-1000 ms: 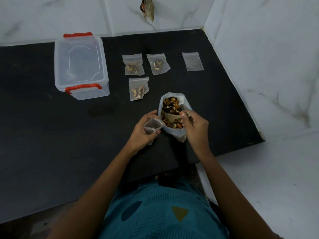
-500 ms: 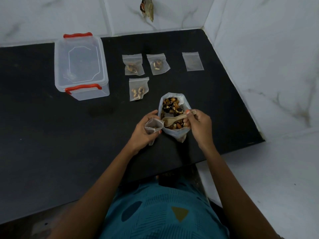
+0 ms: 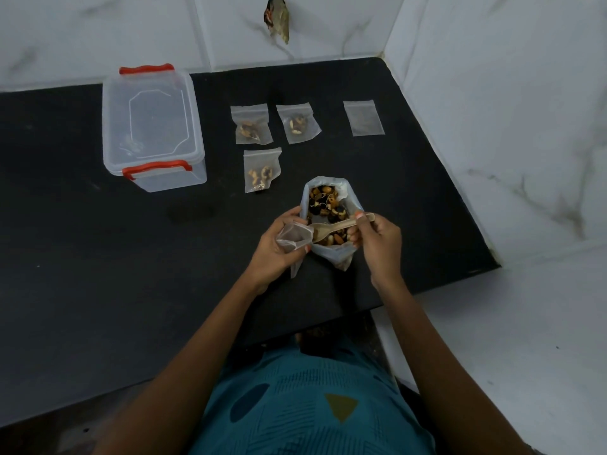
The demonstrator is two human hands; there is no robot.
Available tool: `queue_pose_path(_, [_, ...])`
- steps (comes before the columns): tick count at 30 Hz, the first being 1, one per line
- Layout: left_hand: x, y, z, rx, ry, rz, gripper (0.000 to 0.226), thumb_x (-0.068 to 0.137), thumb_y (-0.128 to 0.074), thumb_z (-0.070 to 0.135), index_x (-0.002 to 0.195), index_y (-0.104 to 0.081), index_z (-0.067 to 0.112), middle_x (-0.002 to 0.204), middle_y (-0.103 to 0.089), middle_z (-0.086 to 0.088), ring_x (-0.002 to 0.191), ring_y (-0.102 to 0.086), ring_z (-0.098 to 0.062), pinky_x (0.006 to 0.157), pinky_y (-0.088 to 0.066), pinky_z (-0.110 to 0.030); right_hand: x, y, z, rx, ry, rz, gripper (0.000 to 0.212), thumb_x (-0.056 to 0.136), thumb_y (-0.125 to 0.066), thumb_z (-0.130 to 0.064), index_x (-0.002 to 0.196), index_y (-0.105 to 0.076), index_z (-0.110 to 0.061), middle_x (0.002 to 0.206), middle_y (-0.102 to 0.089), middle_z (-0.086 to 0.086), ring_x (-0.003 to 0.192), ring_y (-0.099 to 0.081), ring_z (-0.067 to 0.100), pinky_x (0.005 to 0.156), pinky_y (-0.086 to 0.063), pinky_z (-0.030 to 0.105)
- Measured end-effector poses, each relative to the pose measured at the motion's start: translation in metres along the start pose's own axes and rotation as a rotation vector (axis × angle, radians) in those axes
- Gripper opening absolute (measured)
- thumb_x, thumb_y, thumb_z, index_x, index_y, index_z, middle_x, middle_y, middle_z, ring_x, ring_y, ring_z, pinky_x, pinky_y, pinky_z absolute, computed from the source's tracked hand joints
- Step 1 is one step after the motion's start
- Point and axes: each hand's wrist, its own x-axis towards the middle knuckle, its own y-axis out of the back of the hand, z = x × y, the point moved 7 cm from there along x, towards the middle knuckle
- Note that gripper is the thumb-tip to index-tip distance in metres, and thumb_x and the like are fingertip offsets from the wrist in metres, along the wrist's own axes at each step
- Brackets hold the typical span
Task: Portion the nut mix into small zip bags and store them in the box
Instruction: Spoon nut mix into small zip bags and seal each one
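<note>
Bench [image 3: 131,257]: black, marble-walled.
Left hand [image 3: 276,251]: pinches limp zip bag [image 3: 294,236]; we advise holding its mouth.
Right hand [image 3: 377,241]: grips spoon [image 3: 331,226].

spoon [image 3: 341,224] load: unclear | held zip bag [image 3: 292,236]: partly hidden by left hand [image 3: 272,254]

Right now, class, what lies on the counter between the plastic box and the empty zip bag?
In the head view, the left filled bag and right filled bag lie side by side between the box and the empty bag.
</note>
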Motion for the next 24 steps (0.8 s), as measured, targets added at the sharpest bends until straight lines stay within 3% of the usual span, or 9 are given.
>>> queue_pose_path(4, [-0.001, 0.000, 0.003, 0.008, -0.016, 0.003, 0.035, 0.080, -0.063, -0.006, 0.106, -0.056, 0.015, 0.140, -0.040, 0.008, 0.119, -0.048, 0.003, 0.092, -0.044, -0.014, 0.000, 0.009, 0.012, 0.171, -0.130, 0.062, 0.026, 0.094, -0.051, -0.013, 0.069, -0.061, -0.012, 0.061, -0.058, 0.002, 0.050, -0.052, 0.003, 0.053, -0.043, 0.018])
queue_pose_path(13, [-0.005, 0.001, 0.005, 0.049, -0.005, 0.001, 0.034, 0.080, -0.064, -0.005, 0.107, -0.056, 0.015, 0.141, -0.038, 0.009, 0.119, -0.045, 0.005, 0.089, -0.044, -0.010, -0.009, 0.012, 0.023, 0.420, -0.340, 0.095, 0.021, 0.094, -0.051, -0.012, 0.075, -0.060, -0.011, 0.063, -0.055, 0.001, 0.053, -0.051, 0.004, 0.058, -0.044, 0.018])
queue_pose_path(16, [-0.006, 0.003, 0.006, 0.068, -0.008, 0.018, 0.037, 0.080, -0.065, -0.004, 0.104, -0.056, 0.022, 0.140, -0.038, 0.010, 0.124, -0.044, -0.001, 0.093, -0.044, -0.015, -0.012, 0.013, 0.023, 0.479, -0.383, 0.096, 0.020, 0.094, -0.051, -0.012, 0.076, -0.060, -0.010, 0.065, -0.055, 0.002, 0.057, -0.050, 0.005, 0.059, -0.045, 0.018])
queue_pose_path(19, [-0.008, 0.007, 0.009, 0.136, -0.015, 0.064, 0.043, 0.079, -0.067, -0.001, 0.109, -0.053, 0.025, 0.131, -0.044, 0.017, 0.121, -0.044, 0.001, 0.097, -0.042, -0.020, -0.013, 0.018, 0.013, 0.529, -0.376, 0.101, 0.017, 0.093, -0.052, -0.012, 0.079, -0.062, -0.010, 0.066, -0.056, 0.001, 0.058, -0.051, 0.005, 0.058, -0.046, 0.017])
queue_pose_path(24, [-0.010, 0.007, 0.026, 0.203, -0.060, 0.100, 0.046, 0.077, -0.068, -0.001, 0.111, -0.047, 0.022, 0.111, -0.050, 0.016, 0.100, -0.050, 0.014, 0.081, -0.043, -0.006, -0.018, 0.020, -0.024, 0.519, -0.235, 0.049, 0.020, 0.093, -0.052, -0.014, 0.077, -0.063, -0.012, 0.063, -0.057, -0.001, 0.057, -0.052, 0.003, 0.059, -0.046, 0.016])
